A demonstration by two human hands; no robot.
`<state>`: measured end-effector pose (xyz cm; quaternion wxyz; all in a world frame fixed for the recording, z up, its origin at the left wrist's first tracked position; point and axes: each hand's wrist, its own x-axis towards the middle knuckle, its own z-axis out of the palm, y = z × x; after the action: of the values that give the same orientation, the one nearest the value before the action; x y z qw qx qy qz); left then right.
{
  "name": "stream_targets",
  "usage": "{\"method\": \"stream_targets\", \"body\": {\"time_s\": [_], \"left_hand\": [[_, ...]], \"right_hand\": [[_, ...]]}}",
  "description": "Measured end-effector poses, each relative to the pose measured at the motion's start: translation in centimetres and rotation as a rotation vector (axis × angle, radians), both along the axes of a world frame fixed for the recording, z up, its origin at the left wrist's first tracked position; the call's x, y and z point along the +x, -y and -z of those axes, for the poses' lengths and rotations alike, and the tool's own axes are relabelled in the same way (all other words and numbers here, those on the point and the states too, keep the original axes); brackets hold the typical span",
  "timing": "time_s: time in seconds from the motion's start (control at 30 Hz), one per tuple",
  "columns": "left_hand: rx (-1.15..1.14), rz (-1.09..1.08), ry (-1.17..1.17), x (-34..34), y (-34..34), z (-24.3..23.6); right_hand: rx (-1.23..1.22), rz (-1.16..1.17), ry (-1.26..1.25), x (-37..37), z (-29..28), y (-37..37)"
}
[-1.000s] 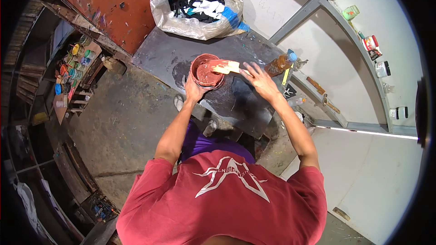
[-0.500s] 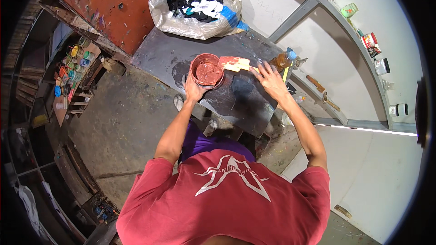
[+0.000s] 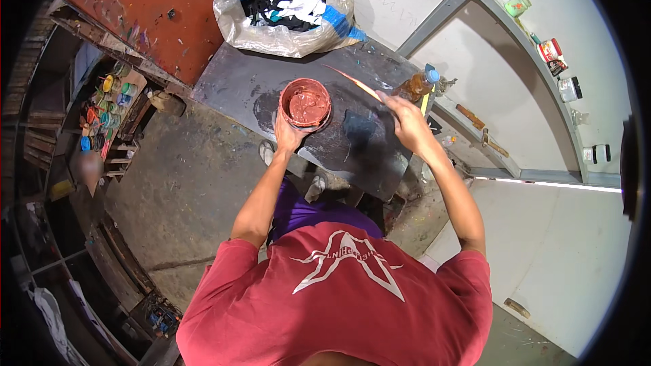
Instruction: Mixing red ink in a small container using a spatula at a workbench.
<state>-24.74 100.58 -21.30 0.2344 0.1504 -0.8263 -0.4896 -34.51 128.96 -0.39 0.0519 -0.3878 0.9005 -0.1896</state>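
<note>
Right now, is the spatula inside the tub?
No, the right hand holds the spatula outside the tub, apart from its rim.

Spatula (image 3: pixel 363 86) turned edge-on, away from tub (image 3: pixel 305 84)

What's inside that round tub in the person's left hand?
The round tub, held by the left hand, contains a thick, reddish-brown paste with an uneven surface. The paste covers the tub's bottom, so anything beneath it cannot be seen.
</note>
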Motion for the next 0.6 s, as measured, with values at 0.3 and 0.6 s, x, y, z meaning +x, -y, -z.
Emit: {"method": "stream_targets", "body": {"time_s": [0.3,0.6], "left_hand": [[0.256,-0.085,-0.115,-0.8,-1.4,0.3],[0.729,0.366,0.052,-1.9,3.6,-2.0]], "right_hand": [[-0.68,0.394,0.733,5.7,8.9,0.2],[-0.324,0.242,0.039,7.2,6.4,-1.3]]}}
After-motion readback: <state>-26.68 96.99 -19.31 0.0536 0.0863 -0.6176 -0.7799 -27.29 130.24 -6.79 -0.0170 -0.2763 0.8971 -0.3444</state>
